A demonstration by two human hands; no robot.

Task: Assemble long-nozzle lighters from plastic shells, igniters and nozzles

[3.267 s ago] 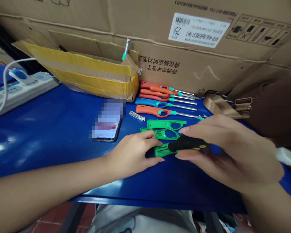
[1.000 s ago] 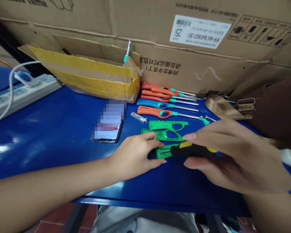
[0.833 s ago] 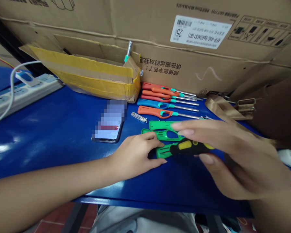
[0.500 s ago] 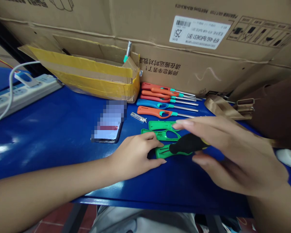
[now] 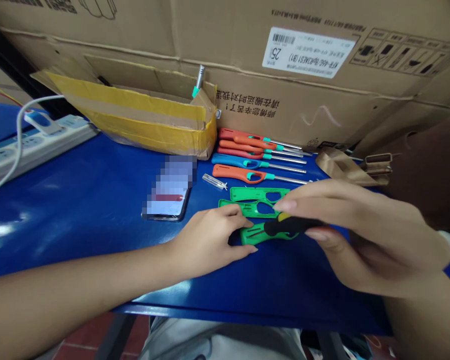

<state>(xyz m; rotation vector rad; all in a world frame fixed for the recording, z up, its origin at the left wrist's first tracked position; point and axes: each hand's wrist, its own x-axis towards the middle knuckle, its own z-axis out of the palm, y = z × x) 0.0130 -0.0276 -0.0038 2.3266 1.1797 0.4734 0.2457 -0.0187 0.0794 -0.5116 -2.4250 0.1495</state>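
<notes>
My left hand [image 5: 210, 240] pinches the left end of a green plastic lighter shell [image 5: 254, 233] lying on the blue table [image 5: 78, 200]. My right hand [image 5: 360, 230] is closed round a black and yellow screwdriver handle [image 5: 290, 224], which stands over that shell. Two more green shell halves [image 5: 257, 194] lie just behind, the nearer one [image 5: 247, 207] touching my left fingers. A small clear part [image 5: 213, 181] lies beside them.
A row of orange and blue long-nosed lighters [image 5: 247, 160] lies against a large cardboard box [image 5: 285, 65]. An open yellow-taped carton [image 5: 135, 115], a phone [image 5: 168, 197], a power strip [image 5: 30, 142] and brown tape scraps [image 5: 341, 165] also sit on the table.
My right hand has turned the screwdriver handle back and forth between its fingers and shifted slightly. My left hand and the green shell have stayed in place.
</notes>
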